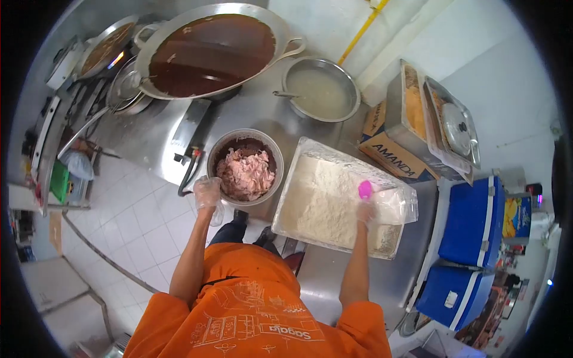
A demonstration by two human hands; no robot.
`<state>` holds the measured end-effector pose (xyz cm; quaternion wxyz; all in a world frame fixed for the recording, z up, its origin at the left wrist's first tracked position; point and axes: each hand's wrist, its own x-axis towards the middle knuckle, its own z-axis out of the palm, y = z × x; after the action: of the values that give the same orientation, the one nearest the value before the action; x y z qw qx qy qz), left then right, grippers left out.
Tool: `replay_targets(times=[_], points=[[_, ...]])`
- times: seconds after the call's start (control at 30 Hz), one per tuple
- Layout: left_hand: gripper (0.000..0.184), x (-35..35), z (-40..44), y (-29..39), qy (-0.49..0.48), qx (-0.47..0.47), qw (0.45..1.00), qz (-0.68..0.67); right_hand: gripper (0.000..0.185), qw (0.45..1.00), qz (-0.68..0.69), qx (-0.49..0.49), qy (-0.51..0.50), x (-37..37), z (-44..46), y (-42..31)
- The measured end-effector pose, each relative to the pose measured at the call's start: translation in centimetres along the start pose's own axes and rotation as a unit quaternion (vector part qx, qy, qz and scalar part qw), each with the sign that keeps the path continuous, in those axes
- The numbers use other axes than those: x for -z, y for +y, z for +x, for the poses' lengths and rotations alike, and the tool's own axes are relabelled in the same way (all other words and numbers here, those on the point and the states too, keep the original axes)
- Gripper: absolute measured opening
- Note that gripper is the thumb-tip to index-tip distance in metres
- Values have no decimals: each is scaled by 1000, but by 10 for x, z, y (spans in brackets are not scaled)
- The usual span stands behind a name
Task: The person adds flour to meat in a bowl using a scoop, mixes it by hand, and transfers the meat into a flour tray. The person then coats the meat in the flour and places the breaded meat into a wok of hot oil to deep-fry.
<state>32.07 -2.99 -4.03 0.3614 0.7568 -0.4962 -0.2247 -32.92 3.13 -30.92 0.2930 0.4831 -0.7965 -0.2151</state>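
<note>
My left hand (208, 193), in a clear plastic glove, is at the left rim of a metal bowl (212, 156) holding pinkish raw meat pieces (246, 173). Its fingers look bent at the rim, but the glove blurs their hold. My right hand (366, 212) is over the right part of a metal tray (280, 222) of white flour (325, 206). A bright pink thing (365, 190) shows just beyond its fingers, beside a clear plastic bag (394, 206). The fingers are too smeared to tell whether they grip either.
A wide pan of dark oil (215, 53) stands at the back left. Behind the tray is a bowl of cloudy liquid (322, 89) with a utensil. To the right are a cardboard box (391, 154), metal trays with a glass lid (458, 126) and blue coolers (468, 221).
</note>
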Motion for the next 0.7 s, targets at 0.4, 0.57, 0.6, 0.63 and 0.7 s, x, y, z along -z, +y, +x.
replay_targets(times=[0.4,0.57,0.6,0.63,0.7], points=[[21,-54,52,-12,-140,-253,940,182,27,931,348,103,-44,215,-29,-52],[21,-132,61,-45,-180,-266,900,294,18,662,688,-112,-276,276,-17,-29],[22,-126,64,-42,-177,-228,941,180,19,584,710,-204,-337,318,-10,-15],[22,-132,64,-30,-173,-185,965,65,21,494,720,-291,-391,331,-2,-6],[19,-137,69,-14,-131,-236,962,-26,25,702,637,-128,-292,269,-15,0]])
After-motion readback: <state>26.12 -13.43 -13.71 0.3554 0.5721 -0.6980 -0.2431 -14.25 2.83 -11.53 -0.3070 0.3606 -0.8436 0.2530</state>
